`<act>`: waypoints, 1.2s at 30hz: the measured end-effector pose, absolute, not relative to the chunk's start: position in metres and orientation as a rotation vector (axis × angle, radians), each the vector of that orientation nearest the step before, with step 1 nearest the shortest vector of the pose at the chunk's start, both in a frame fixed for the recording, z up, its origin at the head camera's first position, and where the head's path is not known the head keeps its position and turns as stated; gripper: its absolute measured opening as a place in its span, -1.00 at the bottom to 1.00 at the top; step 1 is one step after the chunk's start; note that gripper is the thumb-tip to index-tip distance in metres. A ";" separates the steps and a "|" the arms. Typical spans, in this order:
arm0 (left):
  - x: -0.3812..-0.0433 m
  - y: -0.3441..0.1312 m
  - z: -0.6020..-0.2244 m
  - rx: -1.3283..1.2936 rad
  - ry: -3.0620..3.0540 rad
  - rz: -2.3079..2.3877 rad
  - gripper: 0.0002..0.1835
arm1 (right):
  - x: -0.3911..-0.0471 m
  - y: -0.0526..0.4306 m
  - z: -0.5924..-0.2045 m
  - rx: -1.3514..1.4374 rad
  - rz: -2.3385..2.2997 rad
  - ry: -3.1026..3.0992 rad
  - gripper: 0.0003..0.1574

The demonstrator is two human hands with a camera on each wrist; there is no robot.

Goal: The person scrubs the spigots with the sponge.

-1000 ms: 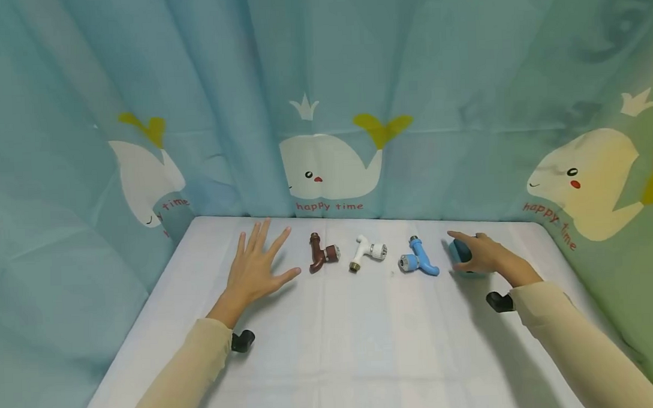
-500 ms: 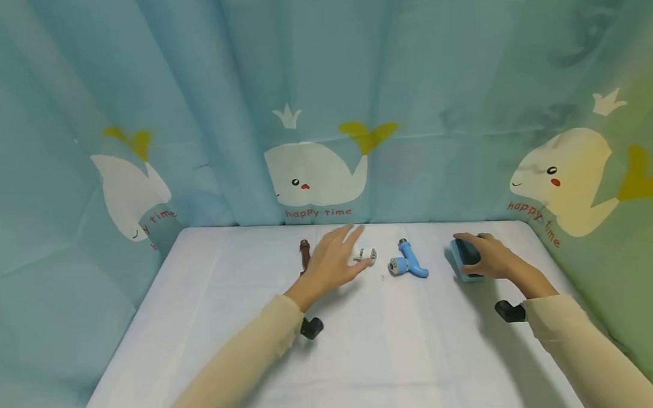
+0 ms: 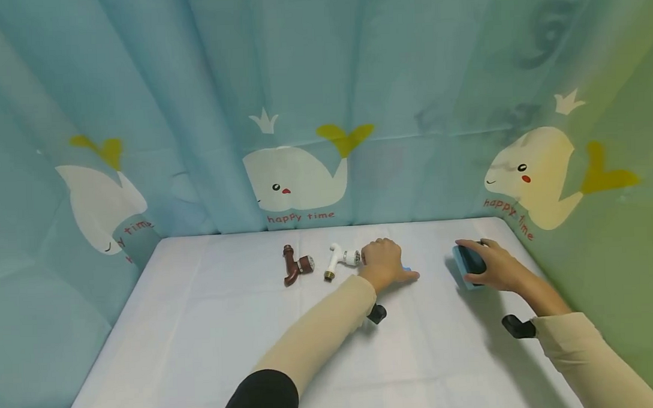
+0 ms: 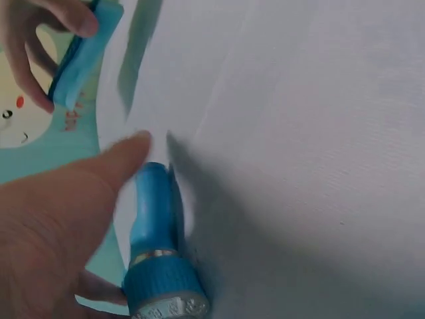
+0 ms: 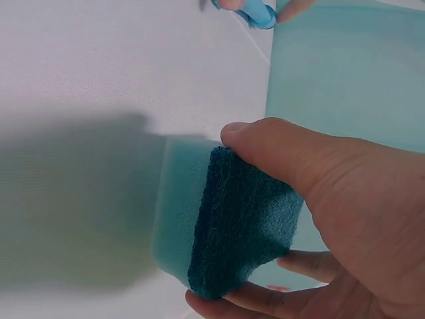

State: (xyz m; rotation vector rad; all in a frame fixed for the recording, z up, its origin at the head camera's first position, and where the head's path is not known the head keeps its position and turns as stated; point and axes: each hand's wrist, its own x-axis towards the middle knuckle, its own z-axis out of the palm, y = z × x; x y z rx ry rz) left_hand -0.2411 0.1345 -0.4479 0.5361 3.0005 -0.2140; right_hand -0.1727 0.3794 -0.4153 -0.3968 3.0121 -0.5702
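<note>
My left hand [image 3: 384, 263] is over the blue plastic tap [image 4: 154, 212], covering most of it in the head view. The left wrist view shows the thumb straight beside the spout and other fingers close to the ribbed knob. Off to the right, my right hand [image 3: 498, 269] grips a two-layer sponge [image 5: 182, 206] between thumb and fingers. Its foam is light blue and its scouring side dark blue; a shadow falls on the cloth beside it. Left of my left hand lie a white tap [image 3: 335, 261] and a brown tap [image 3: 292, 266].
A white cloth [image 3: 228, 327] covers the table. Blue-green curtains [image 3: 206, 172] with printed whales hang along its back and both sides. A black wrist mount [image 3: 377, 314] sticks out below my left cuff, and another mount [image 3: 517, 327] by my right cuff.
My left hand has swept right, from left of the brown tap, past the brown and white taps, to the blue tap. My right hand still holds the sponge. The head view has shifted rightward.
</note>
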 end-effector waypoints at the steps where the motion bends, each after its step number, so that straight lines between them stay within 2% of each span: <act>1: -0.243 0.133 -0.449 0.525 2.987 -0.199 -0.10 | -0.173 0.378 -0.416 -0.405 -0.576 3.012 -0.01; 3: -0.247 0.131 -0.450 0.520 2.958 -0.158 -0.26 | -0.172 0.376 -0.418 -0.415 -0.592 3.005 -0.01; 7: -0.249 0.123 -0.443 0.530 2.896 0.049 -0.40 | -0.168 0.375 -0.421 -0.420 -0.616 2.984 0.00; 12: -0.250 0.098 -0.419 0.509 2.637 0.714 -0.30 | -0.165 0.376 -0.419 -0.448 -0.652 2.998 0.01; 15: -0.250 0.076 -0.409 0.445 2.207 1.298 -0.23 | -0.163 0.377 -0.416 -0.458 -0.677 3.008 0.01; 17: -0.248 0.062 -0.406 0.354 1.863 1.623 -0.25 | -0.161 0.377 -0.414 -0.462 -0.689 3.012 0.01; 21: -0.237 0.038 -0.408 0.220 1.298 2.041 -0.26 | -0.159 0.375 -0.414 -0.479 -0.711 3.007 0.03; 26: -0.225 0.019 -0.417 0.198 0.905 2.242 -0.18 | -0.157 0.372 -0.419 -0.493 -0.732 2.996 0.04; 36: -0.207 0.005 -0.415 0.316 0.837 2.350 -0.01 | -0.159 0.350 -0.415 -0.596 -0.846 3.027 0.02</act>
